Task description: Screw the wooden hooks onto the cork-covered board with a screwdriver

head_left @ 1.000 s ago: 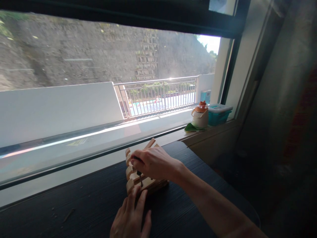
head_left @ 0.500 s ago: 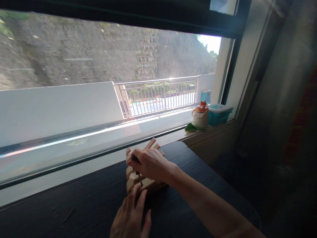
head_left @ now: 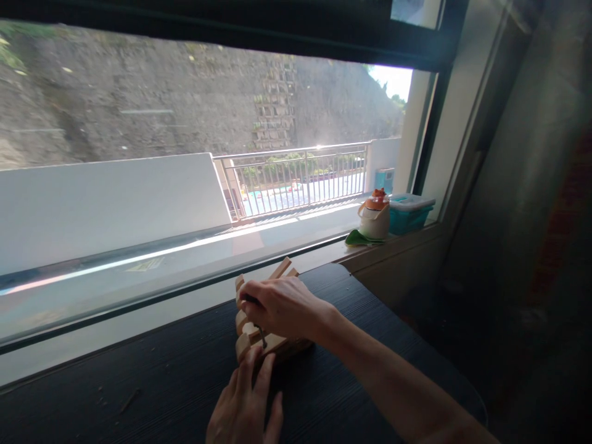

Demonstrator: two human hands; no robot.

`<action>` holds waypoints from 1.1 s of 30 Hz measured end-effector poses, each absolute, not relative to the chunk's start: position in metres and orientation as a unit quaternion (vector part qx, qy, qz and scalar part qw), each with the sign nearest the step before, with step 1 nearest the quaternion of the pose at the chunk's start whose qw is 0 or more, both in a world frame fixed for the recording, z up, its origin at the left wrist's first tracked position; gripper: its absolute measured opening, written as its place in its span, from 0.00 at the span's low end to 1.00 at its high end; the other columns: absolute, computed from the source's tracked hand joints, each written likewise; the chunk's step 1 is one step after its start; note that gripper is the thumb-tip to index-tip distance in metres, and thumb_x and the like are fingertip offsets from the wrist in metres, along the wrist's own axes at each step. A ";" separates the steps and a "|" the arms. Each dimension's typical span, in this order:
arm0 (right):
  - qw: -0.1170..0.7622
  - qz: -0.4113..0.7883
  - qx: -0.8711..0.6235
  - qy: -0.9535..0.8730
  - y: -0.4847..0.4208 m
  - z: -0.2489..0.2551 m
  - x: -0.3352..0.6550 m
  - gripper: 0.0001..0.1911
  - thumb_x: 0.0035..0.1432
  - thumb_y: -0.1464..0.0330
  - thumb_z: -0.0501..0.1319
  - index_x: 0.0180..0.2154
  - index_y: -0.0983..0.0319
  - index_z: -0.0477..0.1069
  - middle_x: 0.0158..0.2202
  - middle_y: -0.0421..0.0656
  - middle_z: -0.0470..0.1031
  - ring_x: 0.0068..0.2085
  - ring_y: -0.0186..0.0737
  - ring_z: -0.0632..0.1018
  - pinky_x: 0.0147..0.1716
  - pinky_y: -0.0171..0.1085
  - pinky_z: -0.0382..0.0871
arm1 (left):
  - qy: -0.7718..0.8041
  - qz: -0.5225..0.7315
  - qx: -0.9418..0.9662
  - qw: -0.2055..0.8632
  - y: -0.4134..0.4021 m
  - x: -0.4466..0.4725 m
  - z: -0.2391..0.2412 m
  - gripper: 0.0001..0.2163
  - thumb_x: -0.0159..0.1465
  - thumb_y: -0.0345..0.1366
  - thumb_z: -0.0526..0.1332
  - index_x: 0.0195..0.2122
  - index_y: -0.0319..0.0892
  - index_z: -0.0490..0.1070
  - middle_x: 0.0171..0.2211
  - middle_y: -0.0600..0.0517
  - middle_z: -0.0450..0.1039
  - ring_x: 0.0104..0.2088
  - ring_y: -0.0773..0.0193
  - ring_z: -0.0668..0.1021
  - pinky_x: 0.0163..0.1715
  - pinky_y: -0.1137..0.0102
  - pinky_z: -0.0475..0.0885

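Note:
My right hand (head_left: 287,306) is wrapped round the dark handle of a screwdriver (head_left: 263,338). Its metal shaft points down at a light wooden assembly (head_left: 274,343), with the tip on or close to a screw; the exact contact is too small to tell. Rounded wood pieces line the assembly's left side, and slats stick out behind my right hand, which hides much of the middle. My left hand (head_left: 245,398) lies at the near edge, fingers stretched and apart, the fingertips touching the wood close to the screwdriver tip.
The dark wood-grain table (head_left: 171,376) runs along a window sill (head_left: 185,313). On the sill's right part stand a cream bottle with an orange top (head_left: 374,219), a green leaf-shaped item (head_left: 359,238) and a teal box with a pale lid (head_left: 411,216). Small debris (head_left: 128,401) lies on the table.
My right hand has rolled slightly over the screwdriver handle, covering more of it. My left hand and the wooden assembly stay in place.

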State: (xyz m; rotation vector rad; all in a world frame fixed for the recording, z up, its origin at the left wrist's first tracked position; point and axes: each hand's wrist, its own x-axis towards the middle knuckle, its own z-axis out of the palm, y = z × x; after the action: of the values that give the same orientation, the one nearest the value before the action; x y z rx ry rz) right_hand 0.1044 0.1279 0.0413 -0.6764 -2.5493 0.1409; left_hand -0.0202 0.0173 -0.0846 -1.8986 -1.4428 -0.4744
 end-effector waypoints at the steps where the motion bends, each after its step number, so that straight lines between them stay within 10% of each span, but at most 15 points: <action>1: 0.246 0.044 -0.240 -0.938 0.127 0.042 0.105 0.13 0.64 0.62 0.47 0.41 0.59 0.67 0.35 0.42 0.77 0.35 0.39 0.76 0.28 0.35 0.53 | -0.555 -0.182 -0.732 0.350 0.018 -0.020 -0.085 0.19 0.57 0.34 0.55 0.50 0.38 0.64 0.50 0.40 0.67 0.44 0.57 0.77 0.38 0.68 0.77; 33: 0.254 0.012 -0.244 -0.936 0.126 0.042 0.103 0.12 0.63 0.61 0.49 0.38 0.61 0.68 0.30 0.42 0.77 0.31 0.41 0.77 0.23 0.35 0.48 | -0.586 -0.157 -0.740 0.289 0.015 -0.023 -0.090 0.20 0.60 0.34 0.54 0.54 0.39 0.62 0.54 0.40 0.65 0.46 0.58 0.77 0.40 0.69 0.76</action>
State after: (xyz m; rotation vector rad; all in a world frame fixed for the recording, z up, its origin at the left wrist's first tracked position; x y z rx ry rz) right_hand 0.1033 0.1258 0.0418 -0.6638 -2.5420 0.0330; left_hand -0.0229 0.0149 -0.0903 -1.9765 -1.5650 -0.4190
